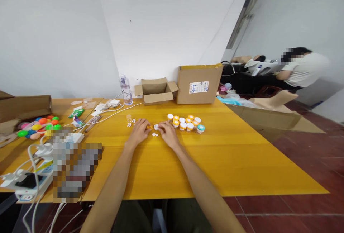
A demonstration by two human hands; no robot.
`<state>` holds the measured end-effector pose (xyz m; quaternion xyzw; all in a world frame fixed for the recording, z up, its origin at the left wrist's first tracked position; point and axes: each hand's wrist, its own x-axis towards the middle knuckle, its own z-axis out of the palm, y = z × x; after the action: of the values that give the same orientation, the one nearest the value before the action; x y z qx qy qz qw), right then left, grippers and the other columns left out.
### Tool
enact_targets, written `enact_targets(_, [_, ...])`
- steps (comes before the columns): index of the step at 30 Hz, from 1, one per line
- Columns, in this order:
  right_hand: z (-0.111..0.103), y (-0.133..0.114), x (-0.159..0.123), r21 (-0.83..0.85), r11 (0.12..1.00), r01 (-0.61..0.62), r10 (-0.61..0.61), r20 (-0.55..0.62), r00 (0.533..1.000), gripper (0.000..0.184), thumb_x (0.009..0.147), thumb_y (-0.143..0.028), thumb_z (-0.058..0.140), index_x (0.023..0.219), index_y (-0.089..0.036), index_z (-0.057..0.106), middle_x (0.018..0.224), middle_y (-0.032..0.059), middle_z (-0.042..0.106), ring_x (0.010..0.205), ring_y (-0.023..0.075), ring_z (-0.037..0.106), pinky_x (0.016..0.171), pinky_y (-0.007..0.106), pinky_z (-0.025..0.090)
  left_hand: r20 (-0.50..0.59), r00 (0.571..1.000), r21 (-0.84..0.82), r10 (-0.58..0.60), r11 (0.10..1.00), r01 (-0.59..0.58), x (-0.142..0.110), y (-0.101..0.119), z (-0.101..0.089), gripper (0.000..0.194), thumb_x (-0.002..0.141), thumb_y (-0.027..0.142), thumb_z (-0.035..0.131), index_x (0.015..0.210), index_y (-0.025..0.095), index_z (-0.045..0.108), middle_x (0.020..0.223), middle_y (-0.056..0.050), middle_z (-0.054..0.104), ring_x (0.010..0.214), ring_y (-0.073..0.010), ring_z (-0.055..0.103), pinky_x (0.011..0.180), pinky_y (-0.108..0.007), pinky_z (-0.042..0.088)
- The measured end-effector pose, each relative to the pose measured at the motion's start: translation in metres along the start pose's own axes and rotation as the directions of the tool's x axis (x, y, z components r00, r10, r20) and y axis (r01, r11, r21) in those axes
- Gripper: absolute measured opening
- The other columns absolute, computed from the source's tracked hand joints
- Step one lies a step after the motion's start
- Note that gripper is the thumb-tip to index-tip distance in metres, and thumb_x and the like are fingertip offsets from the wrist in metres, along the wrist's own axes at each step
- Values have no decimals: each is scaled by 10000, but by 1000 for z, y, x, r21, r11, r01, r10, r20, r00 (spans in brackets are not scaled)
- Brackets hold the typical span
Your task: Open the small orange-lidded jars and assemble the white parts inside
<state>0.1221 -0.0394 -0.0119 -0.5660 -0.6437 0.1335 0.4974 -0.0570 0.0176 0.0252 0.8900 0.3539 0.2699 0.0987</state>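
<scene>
Orange cap [149, 127] and white cap [156, 127] are pinched by left hand [139, 131] and right hand [168, 133], between the table's [215, 168] near and far edges; lidded jars [189, 127] stand rightward, contents unclear.

at the far edge of the worktop [242, 165], we see a clear bottle [126, 91] standing upright just left of an open carton [158, 99]; right of that stands a larger cardboard box [185, 95] with a white label. on the left, we have colourful balls [36, 127] heaped in front of a brown box [29, 105], with a green packet [76, 113] to their right. nearer us lie a white power strip [36, 186] with plugs and cables, and a dark object [80, 174] too pixelated to name. off to the far right, we see a person [307, 69] in white, bent forward, beyond an open floor carton [252, 122] on red tiles [285, 209].
</scene>
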Motion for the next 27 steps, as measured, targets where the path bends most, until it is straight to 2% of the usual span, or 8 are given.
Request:
enact_targets(11, [2, 1, -1, 7, 1000, 4, -4, -14, 1000, 197, 814, -79, 584, 828, -246, 688, 955, 19, 654, 948, 184, 634, 915, 338, 507, 8, 1000, -19, -9, 1000, 9, 0, -3, 1, 168, 842, 88, 600, 792, 240, 652, 976, -49, 660, 1016, -236, 572, 916, -406, 474])
enact_targets(19, [0, -3, -1, -6, 1000, -10, 10, -10, 1000, 193, 820, -74, 580, 810, -240, 678, 956, 21, 653, 943, 183, 634, 909, 336, 505, -12, 1000, -2, -20, 1000, 20, 0, -2, -1, 101, 838, 153, 645, 786, 239, 643, 975, -50, 657, 1025, -245, 573, 922, -413, 481])
enact_targets(27, [0, -3, -1, -14, 1000, -8, 8, -12, 1000, 187, 826, -90, 578, 807, -243, 683, 948, 22, 649, 934, 183, 638, 908, 337, 509, 10, 999, -30, -36, 999, 36, 1, -4, 0, 133, 842, 139, 628, 758, 242, 640, 1008, -54, 665, 1043, -249, 581, 936, -426, 486])
